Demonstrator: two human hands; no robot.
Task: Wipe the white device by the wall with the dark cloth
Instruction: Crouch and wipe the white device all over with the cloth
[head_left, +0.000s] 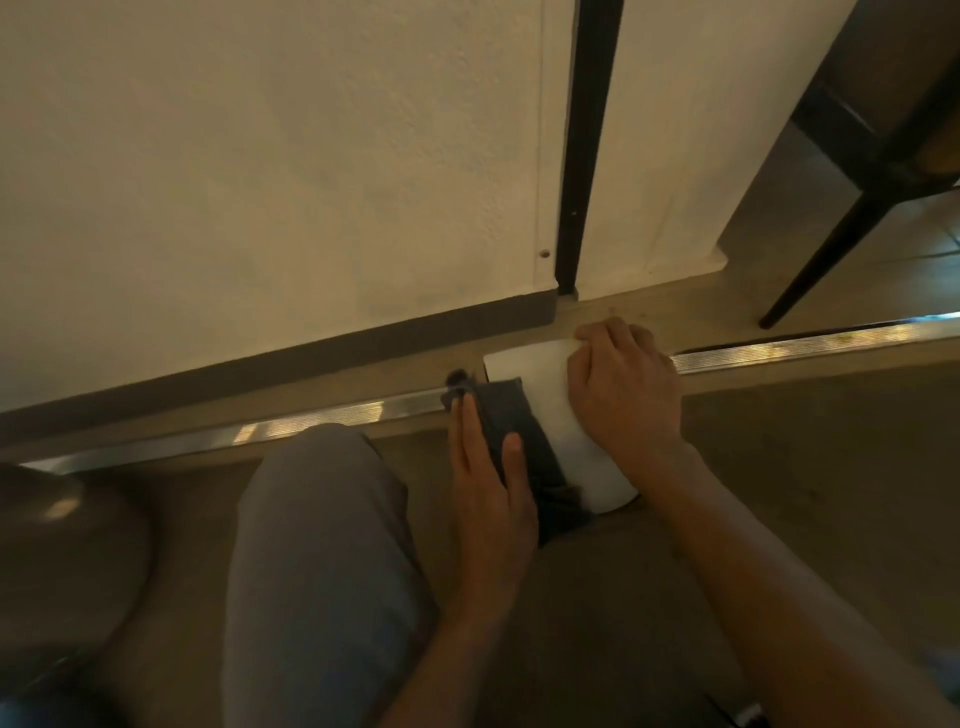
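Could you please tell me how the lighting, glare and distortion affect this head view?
Head view: dim, warm yellow light; glare patches on the metal floor strip; wide-angle bending tilts the wall; white device brightest, dark cloth loses detail; edges soft.

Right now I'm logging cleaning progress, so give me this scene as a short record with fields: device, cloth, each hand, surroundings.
device: white device lying on the floor near the wall, across a metal floor strip
cloth: dark cloth laid over the device's left side
left hand: left hand flat on the cloth, fingers straight, pressing it
right hand: right hand resting on the device's right part, fingers curled over its far edge
surroundings: person's knee left of the device; dark furniture leg at right
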